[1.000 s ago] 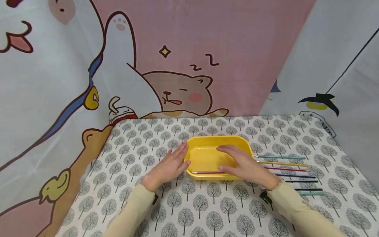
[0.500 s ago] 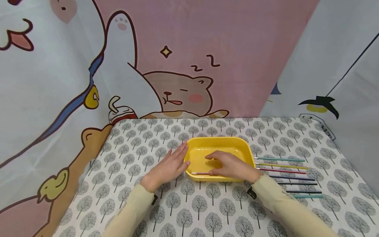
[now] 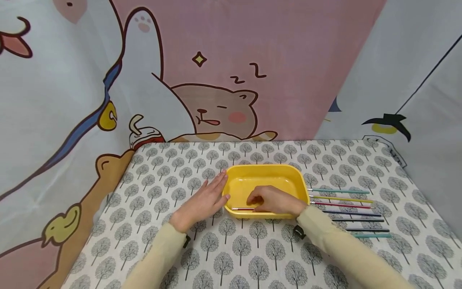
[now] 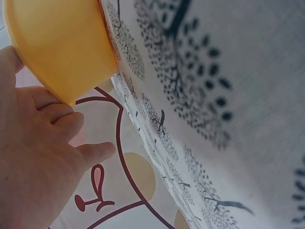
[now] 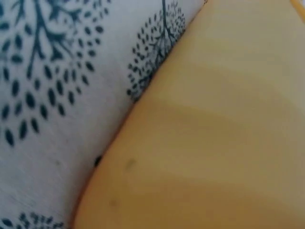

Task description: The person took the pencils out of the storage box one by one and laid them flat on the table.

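Observation:
A yellow plastic tray stands on the cloth-covered table. Along its near inside wall lies a red pencil with a pale end. My right hand reaches into the tray, thumb and fingers curled at this pencil and pinching it; the palm and wrist hide the pencil's right part. My left hand rests against the tray's left end, fingers straight along the rim. In the left wrist view, the left hand's fingertips touch the tray's lower corner. The right wrist view shows only the tray's outer wall and cloth.
To the right of the tray lie several pencils in a row, among them a teal one, a yellow one and a dark blue one. The right sleeve passes over some of their left ends. A cartoon-printed curtain hangs behind the tree-patterned tablecloth.
My right hand has moved left and down into the tray, its spread fingers curling in at the red pencil. The left hand stays at the tray's left end.

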The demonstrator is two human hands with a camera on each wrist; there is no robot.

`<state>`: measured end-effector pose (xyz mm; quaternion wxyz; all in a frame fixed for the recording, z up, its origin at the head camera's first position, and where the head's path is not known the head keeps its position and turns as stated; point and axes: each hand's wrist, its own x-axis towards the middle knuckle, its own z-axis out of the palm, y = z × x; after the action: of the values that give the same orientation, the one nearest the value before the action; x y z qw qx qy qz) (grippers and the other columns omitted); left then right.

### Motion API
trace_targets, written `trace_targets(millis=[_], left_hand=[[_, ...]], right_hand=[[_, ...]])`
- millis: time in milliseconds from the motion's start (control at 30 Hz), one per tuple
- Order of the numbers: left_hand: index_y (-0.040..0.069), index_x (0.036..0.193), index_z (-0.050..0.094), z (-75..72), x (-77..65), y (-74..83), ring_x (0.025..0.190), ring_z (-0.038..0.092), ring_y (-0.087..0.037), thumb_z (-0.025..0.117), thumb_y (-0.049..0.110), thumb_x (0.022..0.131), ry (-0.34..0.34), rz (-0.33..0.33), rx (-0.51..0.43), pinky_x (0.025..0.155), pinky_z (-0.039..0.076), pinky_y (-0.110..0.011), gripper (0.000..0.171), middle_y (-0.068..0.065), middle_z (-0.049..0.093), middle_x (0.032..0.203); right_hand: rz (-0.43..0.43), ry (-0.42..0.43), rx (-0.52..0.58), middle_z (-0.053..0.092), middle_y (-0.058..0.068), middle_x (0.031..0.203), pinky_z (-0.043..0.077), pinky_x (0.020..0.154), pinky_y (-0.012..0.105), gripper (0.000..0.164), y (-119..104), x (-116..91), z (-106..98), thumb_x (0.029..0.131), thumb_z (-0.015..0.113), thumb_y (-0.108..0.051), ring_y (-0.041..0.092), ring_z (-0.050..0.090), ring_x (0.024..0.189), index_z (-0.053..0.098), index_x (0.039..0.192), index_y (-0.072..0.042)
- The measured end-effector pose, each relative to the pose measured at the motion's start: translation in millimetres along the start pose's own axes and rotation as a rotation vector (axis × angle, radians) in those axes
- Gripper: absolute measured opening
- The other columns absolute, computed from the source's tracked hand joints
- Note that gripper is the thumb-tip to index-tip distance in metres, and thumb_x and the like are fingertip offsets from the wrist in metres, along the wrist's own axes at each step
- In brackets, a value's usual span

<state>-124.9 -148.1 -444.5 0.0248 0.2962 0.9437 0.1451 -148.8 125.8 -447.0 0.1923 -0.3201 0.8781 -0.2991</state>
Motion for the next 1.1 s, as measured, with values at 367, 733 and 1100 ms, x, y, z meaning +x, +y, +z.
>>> trace_targets(millis=[367,733,1100], left_hand=[[0.002,0.164,0.017,1.8,0.6,0.7,0.158,0.011,-0.024,0.035,0.045,0.112,-0.004,-0.012,-0.026,0.123,0.020,-0.062,0.069,-0.005,0.001,0.172],[0.003,0.164,0.016,-2.2,1.6,1.5,0.158,0.011,-0.023,0.036,0.045,0.112,0.000,-0.023,-0.029,0.123,0.020,-0.062,0.069,-0.004,0.002,0.172],[0.004,0.164,0.016,1.0,1.2,-0.4,0.158,0.014,-0.025,0.034,0.047,0.112,-0.005,-0.016,-0.028,0.123,0.020,-0.062,0.070,-0.004,0.002,0.172]], right_hand=[[0.037,0.018,0.019,0.068,-0.009,0.085,0.054,0.076,0.029,0.016,7,3,2,0.088,0.075,-0.002,0.009,0.059,0.079,0.077,0.092,-0.018],[0.037,0.110,-0.032,0.075,-0.007,0.096,0.057,0.086,0.036,0.017,1,1,-6,0.092,0.071,-0.003,0.009,0.065,0.087,0.079,0.099,-0.016],[-0.048,0.176,0.001,0.073,-0.011,0.101,0.057,0.090,0.035,0.018,0,-14,-18,0.096,0.072,-0.005,0.009,0.065,0.096,0.080,0.105,-0.018]])
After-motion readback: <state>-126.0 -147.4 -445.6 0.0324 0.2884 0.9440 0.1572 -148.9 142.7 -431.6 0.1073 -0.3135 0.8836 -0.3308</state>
